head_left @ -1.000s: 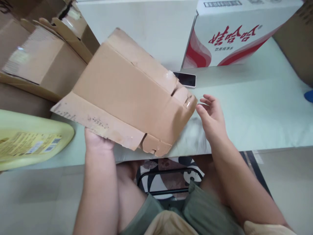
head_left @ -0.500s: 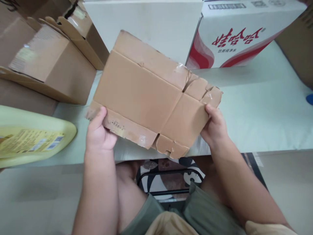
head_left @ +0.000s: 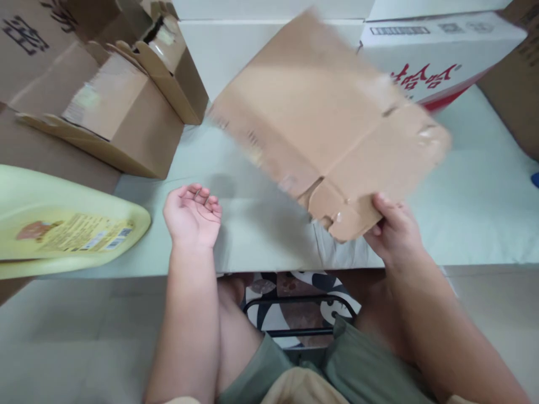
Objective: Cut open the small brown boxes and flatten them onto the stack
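Observation:
A flattened brown cardboard box [head_left: 332, 123] hangs tilted above the pale green table [head_left: 463, 213], blurred by motion. My right hand [head_left: 393, 233] grips its near lower corner, thumb on top. My left hand [head_left: 191, 216] is off the cardboard, palm up with fingers loosely curled, holding nothing, over the table's near edge left of the box.
Open brown cartons [head_left: 109, 112] stand at the back left. A yellow plastic container with a label [head_left: 63, 230] lies at the left edge. A white carton with red print [head_left: 429, 62] stands at the back right. A black stool frame [head_left: 295, 314] is between my legs.
My left hand let go of the flattened box and dropped to the table edge. My right hand swung the box up and to the right. The phone on the table is now hidden.

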Demonstrator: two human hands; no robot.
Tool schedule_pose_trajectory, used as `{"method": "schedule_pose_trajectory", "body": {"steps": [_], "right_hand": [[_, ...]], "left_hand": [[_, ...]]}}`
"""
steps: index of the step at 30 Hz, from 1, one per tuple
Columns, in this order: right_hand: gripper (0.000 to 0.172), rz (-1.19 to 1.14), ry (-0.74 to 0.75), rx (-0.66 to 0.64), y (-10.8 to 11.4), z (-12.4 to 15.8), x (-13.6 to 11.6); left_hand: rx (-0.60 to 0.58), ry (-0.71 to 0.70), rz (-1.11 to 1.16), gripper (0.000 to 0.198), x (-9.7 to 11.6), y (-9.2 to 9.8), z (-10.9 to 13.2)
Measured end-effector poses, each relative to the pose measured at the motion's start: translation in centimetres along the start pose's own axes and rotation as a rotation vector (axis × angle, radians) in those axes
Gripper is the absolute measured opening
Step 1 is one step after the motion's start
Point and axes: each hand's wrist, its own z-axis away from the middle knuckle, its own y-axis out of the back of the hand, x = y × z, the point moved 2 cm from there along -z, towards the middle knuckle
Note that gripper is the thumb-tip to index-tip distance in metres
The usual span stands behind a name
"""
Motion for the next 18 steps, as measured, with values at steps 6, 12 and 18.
{"method": "schedule_pose_trajectory", "body": {"steps": [6,12,18], "right_hand": [[0.055,-0.107,0.129,0.622,5.5,1.9,-0.5],[0.030,0.197,0.176,1.067,16.8,-0.8,-1.8],[0.031,0.520,0.135,1.056,21.4,-10.1,-5.0]], "left_hand": [[-0.083,0.055,0.023,0.025,0.7,0.7,0.0],[-0.117,0.081,0.021,0.017,0.6,0.9,-0.4],[-0.135,0.083,0.007,0.015,-0.3,0.4,-1.0]]}}
